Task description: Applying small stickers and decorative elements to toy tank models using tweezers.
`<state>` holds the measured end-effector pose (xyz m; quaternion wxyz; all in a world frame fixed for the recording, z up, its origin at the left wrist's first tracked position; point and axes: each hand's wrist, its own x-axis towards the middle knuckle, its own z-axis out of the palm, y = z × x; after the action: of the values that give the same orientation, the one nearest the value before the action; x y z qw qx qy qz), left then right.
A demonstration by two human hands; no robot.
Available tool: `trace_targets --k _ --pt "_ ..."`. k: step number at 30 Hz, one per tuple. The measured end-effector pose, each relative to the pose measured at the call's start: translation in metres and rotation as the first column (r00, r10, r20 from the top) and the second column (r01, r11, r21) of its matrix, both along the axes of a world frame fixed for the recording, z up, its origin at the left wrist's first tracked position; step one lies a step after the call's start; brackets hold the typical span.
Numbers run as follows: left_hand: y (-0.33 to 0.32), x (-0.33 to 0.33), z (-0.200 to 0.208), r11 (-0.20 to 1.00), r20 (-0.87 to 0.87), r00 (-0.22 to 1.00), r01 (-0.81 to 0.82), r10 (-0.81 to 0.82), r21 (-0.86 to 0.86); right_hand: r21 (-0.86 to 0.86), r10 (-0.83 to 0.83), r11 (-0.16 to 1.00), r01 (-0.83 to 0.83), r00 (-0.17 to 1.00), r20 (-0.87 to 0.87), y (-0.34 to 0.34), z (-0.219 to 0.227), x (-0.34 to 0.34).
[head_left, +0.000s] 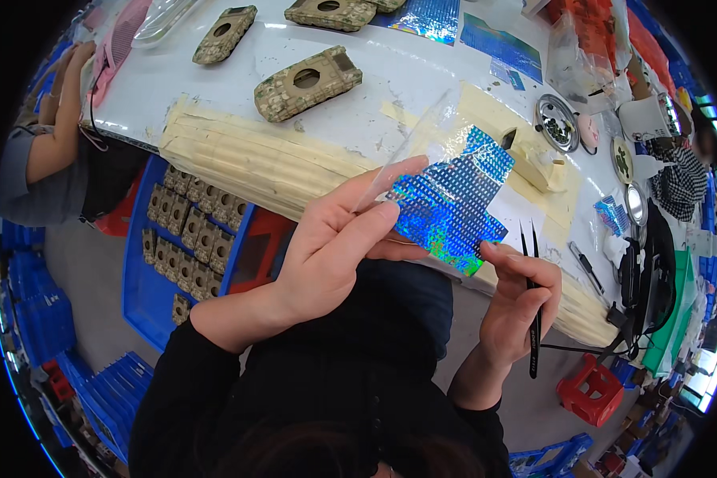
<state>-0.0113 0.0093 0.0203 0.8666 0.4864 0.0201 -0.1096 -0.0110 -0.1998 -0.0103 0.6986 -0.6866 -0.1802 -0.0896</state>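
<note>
My left hand [327, 247] is closed on a shiny blue holographic sticker sheet [462, 203], its thumb lying on top near the left edge. A clear film spreads up from the sheet. Black tweezers [533, 342] rest in my right hand [518, 307], points upward and tips apart with nothing between them. A fingertip of that hand touches the sheet's lower right corner. Beyond the sheet, a camouflage-patterned toy tank hull [311, 86] with a round hole lies on the white table [358, 95], with another tank hull [225, 35] farther left.
Beige tape covers the table edge [239, 155]. A blue crate [135, 299] below left holds several hulls. Round metal dishes [557, 123] with small dark parts and a craft knife [586, 267] lie right. A red stool [589, 390] stands below. A person's arm [56, 155] shows left.
</note>
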Motion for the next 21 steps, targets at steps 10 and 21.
trace_targets --k 10,21 --pt "-0.0016 0.0027 -0.0039 1.000 -0.024 0.999 -0.028 0.028 0.009 -0.009 0.034 0.999 -0.034 0.999 -0.002 -0.0012 0.0030 0.0029" --pt "0.0006 0.0031 -0.0043 1.000 -0.042 0.999 0.005 -0.006 -0.012 -0.010 0.036 0.999 -0.036 0.999 -0.026 -0.0015 0.0062 0.0031"
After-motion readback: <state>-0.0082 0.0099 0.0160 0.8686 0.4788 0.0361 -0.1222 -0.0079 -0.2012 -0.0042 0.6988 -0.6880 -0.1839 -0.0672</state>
